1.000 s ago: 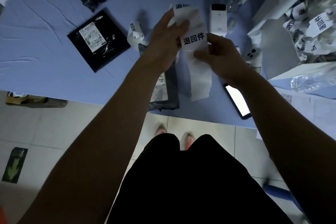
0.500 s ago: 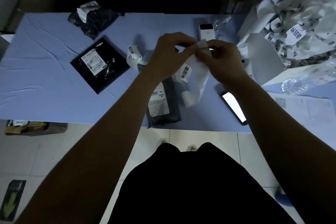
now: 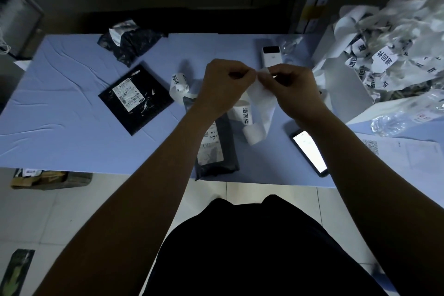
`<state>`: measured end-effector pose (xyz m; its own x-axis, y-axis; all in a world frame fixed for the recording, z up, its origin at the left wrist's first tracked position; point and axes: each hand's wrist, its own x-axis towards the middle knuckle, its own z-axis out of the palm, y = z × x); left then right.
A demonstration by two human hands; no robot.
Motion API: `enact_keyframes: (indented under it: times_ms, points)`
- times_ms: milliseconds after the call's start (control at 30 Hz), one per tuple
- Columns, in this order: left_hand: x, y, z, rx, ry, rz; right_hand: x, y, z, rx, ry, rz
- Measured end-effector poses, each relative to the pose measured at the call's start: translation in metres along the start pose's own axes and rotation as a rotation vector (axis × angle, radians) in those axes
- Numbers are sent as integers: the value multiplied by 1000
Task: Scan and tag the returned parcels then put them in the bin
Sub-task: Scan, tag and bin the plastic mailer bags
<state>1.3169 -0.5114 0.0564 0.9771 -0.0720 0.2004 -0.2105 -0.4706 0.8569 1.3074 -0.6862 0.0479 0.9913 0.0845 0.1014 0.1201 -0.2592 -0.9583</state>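
Observation:
Above the blue table (image 3: pixel 72 142), my left hand (image 3: pixel 223 86) and my right hand (image 3: pixel 293 89) pinch the top end of a white label strip (image 3: pixel 260 103) between them. The strip hangs down, curls at its lower end and shows one printed black-character tag (image 3: pixel 247 115). Under it lies a dark grey parcel (image 3: pixel 216 149) with a white shipping label, near the table's front edge. A square black parcel (image 3: pixel 135 98) lies to the left, and a crumpled black parcel (image 3: pixel 131 42) sits at the back.
A roll of printed tags (image 3: pixel 179 85) stands left of my hands. A lit phone (image 3: pixel 310 152) lies right of the grey parcel, a white handheld device (image 3: pixel 271 55) at the back. A heap of used label backing (image 3: pixel 394 53) fills a box at right, beside a plastic bottle (image 3: pixel 406 118).
Both hands have come together on the strip's top end and lowered it over the grey parcel. The printed tag now hangs below my hands. The camera has tilted up.

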Motion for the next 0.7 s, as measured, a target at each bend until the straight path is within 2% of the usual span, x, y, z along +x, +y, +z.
enact_keyframes:
  times_ms: [100, 200, 367, 467, 567, 633, 700]
  points:
    - [3, -2, 4, 57, 9, -62, 0, 2, 2, -94, -16, 20]
    - [7, -4, 9, 75, 60, -121, 3, 10, 0, -146, -16, 117]
    - [12, -4, 8, 77, 291, -179, 15, 38, -12, -284, 93, 259]
    - [9, -9, 4, 187, 432, -133, 22, 57, -24, -447, 227, 364]
    - [2, -21, 2, 439, 401, 9, 23, 52, -16, -589, 326, 412]
    - [-6, -29, 2, 610, 393, 141, 22, 40, 4, -388, 264, 406]
    - [-16, -37, 4, 785, 370, 306, 22, 26, 30, 103, 70, 514]
